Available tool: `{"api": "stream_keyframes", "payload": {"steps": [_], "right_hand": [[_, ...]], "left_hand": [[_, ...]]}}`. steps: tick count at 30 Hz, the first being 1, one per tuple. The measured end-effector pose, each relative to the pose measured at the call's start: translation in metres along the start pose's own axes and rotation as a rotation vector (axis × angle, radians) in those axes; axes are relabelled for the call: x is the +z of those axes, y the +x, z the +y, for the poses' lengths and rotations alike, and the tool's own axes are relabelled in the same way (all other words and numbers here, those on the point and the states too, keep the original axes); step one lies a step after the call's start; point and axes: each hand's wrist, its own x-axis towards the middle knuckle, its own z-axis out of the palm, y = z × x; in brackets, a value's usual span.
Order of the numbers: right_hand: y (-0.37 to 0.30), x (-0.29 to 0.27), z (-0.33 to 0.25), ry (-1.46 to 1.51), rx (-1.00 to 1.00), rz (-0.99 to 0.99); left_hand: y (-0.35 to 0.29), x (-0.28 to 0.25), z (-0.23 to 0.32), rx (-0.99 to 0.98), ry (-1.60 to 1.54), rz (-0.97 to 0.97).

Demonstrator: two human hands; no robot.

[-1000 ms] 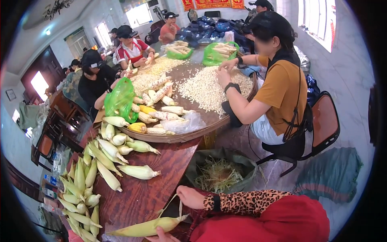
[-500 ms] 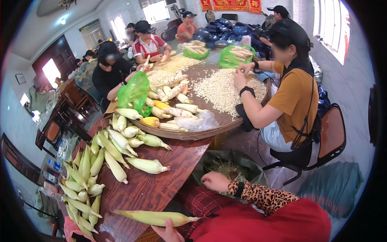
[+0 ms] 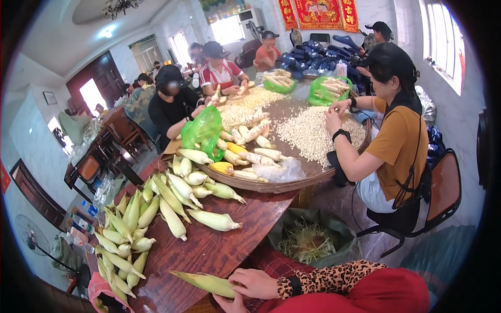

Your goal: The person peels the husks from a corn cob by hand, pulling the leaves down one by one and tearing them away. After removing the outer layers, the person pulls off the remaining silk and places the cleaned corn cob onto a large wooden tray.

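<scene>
An ear of corn [image 3: 202, 282] in its pale green husk lies across my hands at the front edge of the table, its pointed tip toward the left. My left hand [image 3: 229, 304] cups its stem end from below. Over the top of that same end, my right hand [image 3: 258, 284] is closed, covering the stem. Many more husked ears [image 3: 169, 201] are heaped on the reddish wooden table [image 3: 209, 248] to the left. Just beyond my right forearm, a dark green sack [image 3: 342, 229] holds stripped husks [image 3: 308, 242].
A wide round tray [image 3: 261, 186] at the table's far end bears loose kernels [image 3: 313, 130], bare cobs and green plastic bags [image 3: 206, 130]. Around it several people work; one in a mustard shirt [image 3: 399, 148] sits on a chair at right. Bottles [image 3: 82, 224] stand beyond the left edge.
My right hand has moved from over the sack to the ear's stem end. The ear has shifted slightly right in the picture, as my view turned a little left.
</scene>
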Motion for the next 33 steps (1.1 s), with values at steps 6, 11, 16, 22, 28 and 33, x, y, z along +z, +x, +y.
{"api": "stream_keyframes", "payload": {"steps": [6,11,16,22,28,33], "right_hand": [[0.0,-0.003,0.006,0.139,-0.019,-0.053],[0.002,0.004,0.016,0.106,0.017,-0.078],[-0.004,0.011,0.001,-0.085,-0.056,0.042],[0.0,0.022,0.017,-0.037,0.006,0.233],[0.006,0.005,0.1,0.323,0.431,0.362],[-0.026,-0.005,0.117,0.296,0.547,0.425]], "left_hand": [[-0.008,0.011,0.029,-0.09,-0.07,0.006],[-0.005,0.015,0.033,-0.069,-0.083,-0.049],[-0.009,0.008,0.026,-0.027,-0.009,0.004],[-0.016,-0.001,0.016,0.104,0.089,0.057],[-0.025,-0.002,0.018,0.212,0.038,0.144],[-0.023,-0.011,0.02,0.149,-0.3,0.102]]}}
